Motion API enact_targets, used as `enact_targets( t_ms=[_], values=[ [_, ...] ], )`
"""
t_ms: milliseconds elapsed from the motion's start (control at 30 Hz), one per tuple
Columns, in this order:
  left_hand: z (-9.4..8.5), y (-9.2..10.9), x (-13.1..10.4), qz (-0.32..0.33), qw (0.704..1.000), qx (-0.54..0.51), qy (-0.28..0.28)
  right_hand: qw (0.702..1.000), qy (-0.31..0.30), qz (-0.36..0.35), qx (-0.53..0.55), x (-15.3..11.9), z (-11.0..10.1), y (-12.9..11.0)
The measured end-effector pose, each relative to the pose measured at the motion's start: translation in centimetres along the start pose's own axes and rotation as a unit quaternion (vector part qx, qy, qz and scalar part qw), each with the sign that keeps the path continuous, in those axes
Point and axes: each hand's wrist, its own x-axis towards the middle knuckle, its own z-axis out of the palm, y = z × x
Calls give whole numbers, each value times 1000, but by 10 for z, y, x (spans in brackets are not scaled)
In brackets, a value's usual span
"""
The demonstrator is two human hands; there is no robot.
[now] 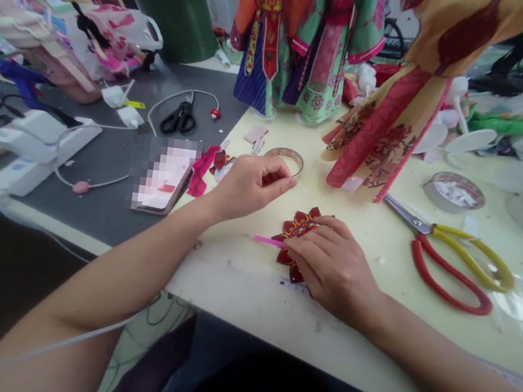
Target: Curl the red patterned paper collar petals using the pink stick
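Note:
My left hand [256,186] is raised over the table, its thumb and fingertips pressed together. Anything in that pinch is too small to make out. Just behind those fingers lies a roll of tape [290,154]. My right hand [336,262] rests low on the tabletop, over a dark red petal-edged piece [303,226] with a colourful patterned middle, covering part of it. From under its fingers a thin pink stick [266,240] points left, seemingly held by them. Part of a clear ruler [293,284] shows below the red piece.
Red and yellow-handled scissors [454,258] lie at right, near a round dish [455,193] of white bits. Dolls in robes [330,58] stand behind, beside a hanging long skirt [374,133]. Left are a phone [166,178], black scissors [180,116], cables and a power strip [42,153].

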Motion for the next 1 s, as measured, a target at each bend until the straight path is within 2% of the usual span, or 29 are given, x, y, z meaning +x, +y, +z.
enact_targets(
  t_ms=[567,767,867,1000],
  values=[
    [1,2,0,-14,1000,-12,-17,999,1,26,40,-3,-3,2],
    [1,-1,-1,-19,999,-13,-35,996,-1,65,58,-10,-17,10],
    [-2,0,-1,-27,996,-16,-84,995,1,78,64,-21,-30,16],
    [-9,4,0,-30,969,-26,-244,991,-2,112,72,-37,-43,21]
  ],
)
